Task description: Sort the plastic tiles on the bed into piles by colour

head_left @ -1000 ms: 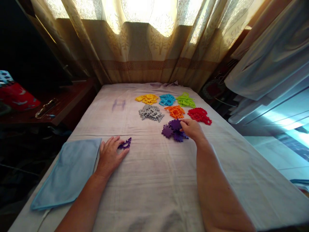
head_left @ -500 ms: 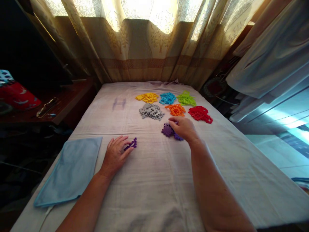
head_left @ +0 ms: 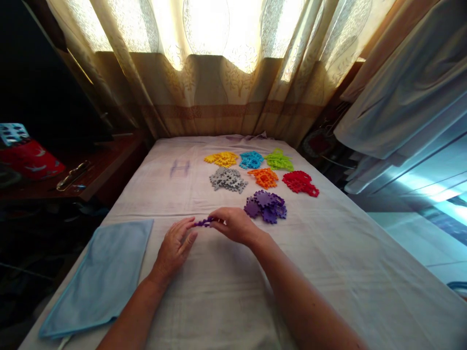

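2 bare hands meet over the middle of a pale sheet point(head_left: 233, 296), which is creased and covers a flat surface. Between them: purple toothed plastic point(head_left: 203, 222), seen almost edge-on and thin. Whether it is 1 piece or 2 set end to end, cannot tell.

Right hand point(head_left: 235, 225): fingers bent, pinching the right end of the purple plastic between thumb and fingertips. Left hand point(head_left: 177, 245): low over the sheet, fingers extended, fingertips at the left end of the plastic, thumb apart and below. Whether it grips or only touches, cannot tell.

Just beyond the right hand lies a purple pile point(head_left: 268, 206) of flat pieces with notched edges, overlapping. Behind it, 6 more heaps, each of a single colour. Far row, left to right: yellow heap point(head_left: 221, 159), blue heap point(head_left: 251, 159), lime-green heap point(head_left: 278, 159). Nearer row: grey heap point(head_left: 228, 180), orange heap point(head_left: 264, 178), red heap point(head_left: 301, 183). The heaps sit near each other, right of the sheet's centre.

Left of the left hand, a light blue cloth item point(head_left: 98, 277) lies flat, darker blue at its edging, a pale cord at its near edge. Faint purple marking point(head_left: 180, 168), H-shaped, on the sheet farther back. Patterned curtain point(head_left: 211, 92) behind, bright light through its upper part.
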